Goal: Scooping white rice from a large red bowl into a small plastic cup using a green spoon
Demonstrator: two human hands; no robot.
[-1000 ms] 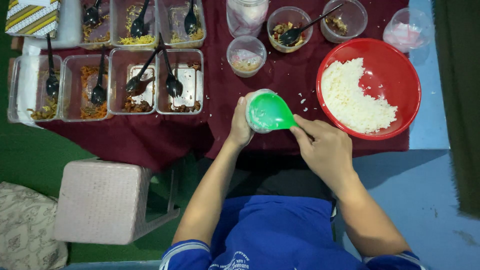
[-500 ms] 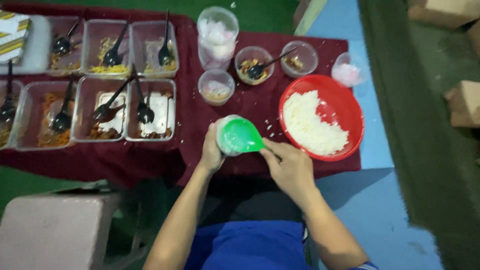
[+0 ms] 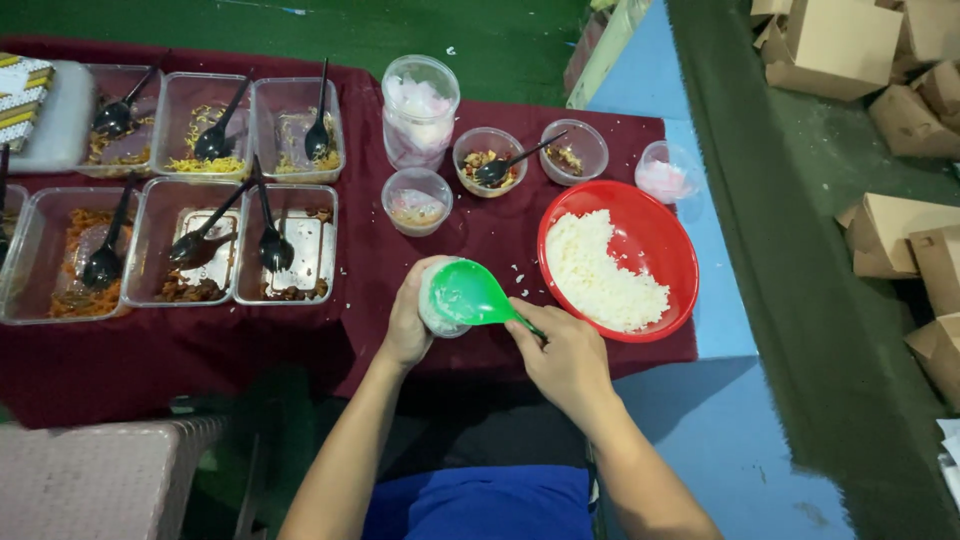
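Left hand wrapped around small clear cup, steadying it at table edge. Right hand gripped green ladle, bowl pressed over cup mouth, seemingly packing rice. Red rice bowl sat at two o'clock, within reach.

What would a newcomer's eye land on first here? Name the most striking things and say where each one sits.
First the bright green rice scoop, held by the right hand over a small cup in the left hand at the table's near edge. Just right of it sits the red bowl, partly filled with white rice. To the left, clear trays of food with black spoons stand in two rows on the dark red cloth.
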